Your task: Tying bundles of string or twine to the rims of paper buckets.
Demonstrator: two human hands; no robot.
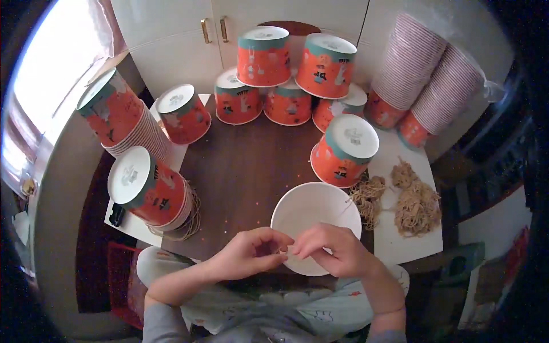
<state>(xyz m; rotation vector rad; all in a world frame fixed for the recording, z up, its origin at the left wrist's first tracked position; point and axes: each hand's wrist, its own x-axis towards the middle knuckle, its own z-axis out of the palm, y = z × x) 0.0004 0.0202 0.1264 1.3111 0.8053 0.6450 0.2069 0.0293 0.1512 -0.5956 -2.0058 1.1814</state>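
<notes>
Curling at a white tub [307, 207], left hand [249, 252] and right hand [336, 249] nearly meet; grip closure I cannot tell.

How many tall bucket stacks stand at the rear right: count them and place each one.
2: the left stack, near the white cabinet, and the right stack, beside it. Any behind them would be hidden.

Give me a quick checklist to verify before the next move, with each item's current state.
1. Left hand and right hand both in view: ok.
2. White tub open side up: ok.
3. Anything pinched between the fingers: cannot tell, detail too small.
4. Twine heap at right untangled: not ok, it lies tangled.
5. Two upper orange tubs resting on the lower row: ok.
</notes>
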